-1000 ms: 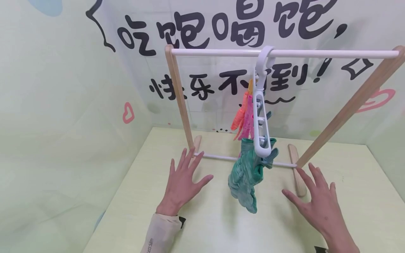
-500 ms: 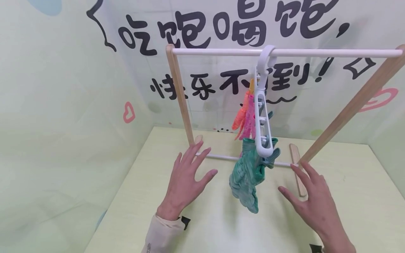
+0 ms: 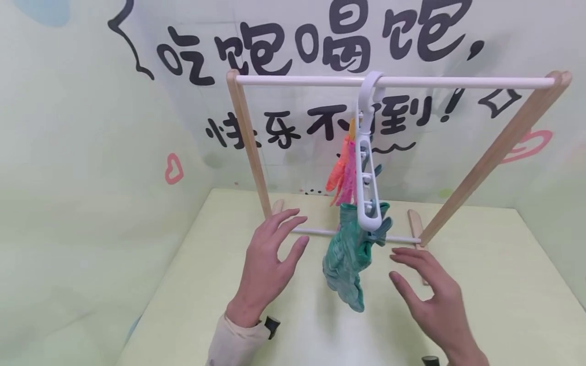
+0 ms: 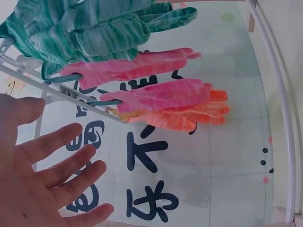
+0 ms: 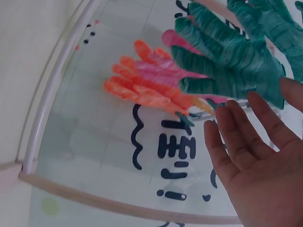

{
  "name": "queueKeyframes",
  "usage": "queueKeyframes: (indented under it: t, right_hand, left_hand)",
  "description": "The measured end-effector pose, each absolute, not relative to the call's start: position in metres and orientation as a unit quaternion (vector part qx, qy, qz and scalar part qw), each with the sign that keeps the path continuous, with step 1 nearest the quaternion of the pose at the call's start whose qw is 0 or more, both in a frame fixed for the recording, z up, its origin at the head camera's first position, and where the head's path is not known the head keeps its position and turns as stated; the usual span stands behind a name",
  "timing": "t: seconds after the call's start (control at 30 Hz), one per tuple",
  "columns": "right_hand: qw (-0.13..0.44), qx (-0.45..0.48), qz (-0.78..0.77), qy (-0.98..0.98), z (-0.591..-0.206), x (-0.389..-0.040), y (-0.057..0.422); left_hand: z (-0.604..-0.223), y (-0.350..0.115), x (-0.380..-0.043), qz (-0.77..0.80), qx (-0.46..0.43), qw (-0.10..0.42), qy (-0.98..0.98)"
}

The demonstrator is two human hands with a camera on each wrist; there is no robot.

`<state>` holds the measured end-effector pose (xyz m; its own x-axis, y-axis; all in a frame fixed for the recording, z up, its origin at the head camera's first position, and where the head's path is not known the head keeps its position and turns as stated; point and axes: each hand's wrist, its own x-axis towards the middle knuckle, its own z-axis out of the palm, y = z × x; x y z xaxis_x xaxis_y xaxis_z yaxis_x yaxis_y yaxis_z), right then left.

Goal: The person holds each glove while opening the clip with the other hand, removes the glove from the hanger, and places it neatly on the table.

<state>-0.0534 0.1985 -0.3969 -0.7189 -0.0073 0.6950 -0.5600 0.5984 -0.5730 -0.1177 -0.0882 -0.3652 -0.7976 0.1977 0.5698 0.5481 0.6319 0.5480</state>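
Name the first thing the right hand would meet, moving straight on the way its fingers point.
Most likely a hanging green streaked fabric glove, ahead of the right hand; the exact gap is unclear.

2 hands (image 3: pixel 266 267), 1 clothes hanger (image 3: pixel 370 223), 1 rack (image 3: pixel 302 80), 2 green gloves (image 5: pixel 232 64), 2 pink gloves (image 4: pixel 161 94), at least 1 orange glove (image 4: pixel 173 118), 1 worktop (image 3: pixel 490 249).

A pale yellow-green worktop (image 3: pixel 485 284) spreads beneath the left grip (image 3: pixel 267 264) and the right grip (image 3: pixel 435 300), whitest with light between them. Beyond them stands a pale wall (image 3: pixel 293 170) printed with 2 rows of black Chinese lettering (image 3: pixel 329 124). Left of the left grip, a whitish-green side wall (image 3: pixel 91 203) bears a pink heart outline (image 3: pixel 169 170); a 2nd pink heart (image 3: pixel 547 138) shows beyond the right grip.
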Motion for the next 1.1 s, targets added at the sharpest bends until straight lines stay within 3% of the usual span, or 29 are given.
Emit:
queueKeyframes:
  t: [0.27, 0.73, 1.1]
  right_hand:
    - [0.325, 0.190, 0.466, -0.801, -0.391, -0.053, 0.180]
    - [0.249, 0.186, 0.525, -0.792, -0.388, -0.055, 0.162]
    - [0.237, 0.209, 0.540, -0.780, -0.386, -0.058, 0.157]
  left_hand:
    - [-0.363, -0.090, -0.112, -0.392, -0.221, 0.239, -0.860]
    - [-0.353, -0.081, -0.112, -0.406, -0.242, 0.250, -0.845]
    - [-0.348, -0.074, -0.112, -0.412, -0.263, 0.265, -0.831]
